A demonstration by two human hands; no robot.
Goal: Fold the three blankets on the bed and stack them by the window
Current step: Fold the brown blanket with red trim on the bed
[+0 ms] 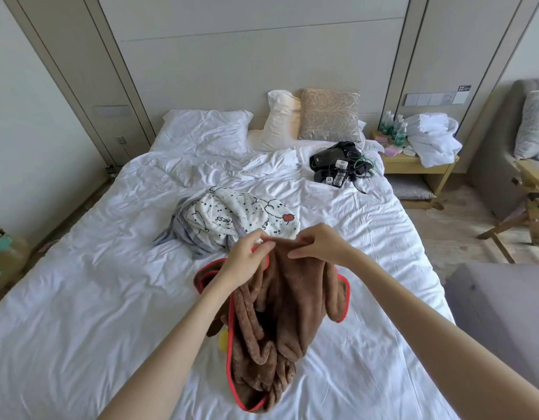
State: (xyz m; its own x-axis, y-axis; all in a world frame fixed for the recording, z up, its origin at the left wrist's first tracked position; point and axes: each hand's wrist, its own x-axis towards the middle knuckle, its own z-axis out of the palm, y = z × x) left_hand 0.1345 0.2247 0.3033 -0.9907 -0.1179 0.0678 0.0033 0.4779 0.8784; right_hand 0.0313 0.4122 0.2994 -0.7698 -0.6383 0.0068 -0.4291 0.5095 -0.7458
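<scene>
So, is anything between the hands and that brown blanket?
No, nothing visible. The left hand and right hand both pinch the top edge of the brown blanket, and its lower part lies on the bed.

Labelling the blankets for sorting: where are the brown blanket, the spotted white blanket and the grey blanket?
brown blanket (280,301), head view, plush hanging middle.
spotted white blanket (232,216), head view, crumpled top.
grey blanket (171,234), head view, left fold.

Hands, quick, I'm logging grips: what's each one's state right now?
Left hand: pinches top edge of the brown blanket.
Right hand: pinches that same edge.
</scene>
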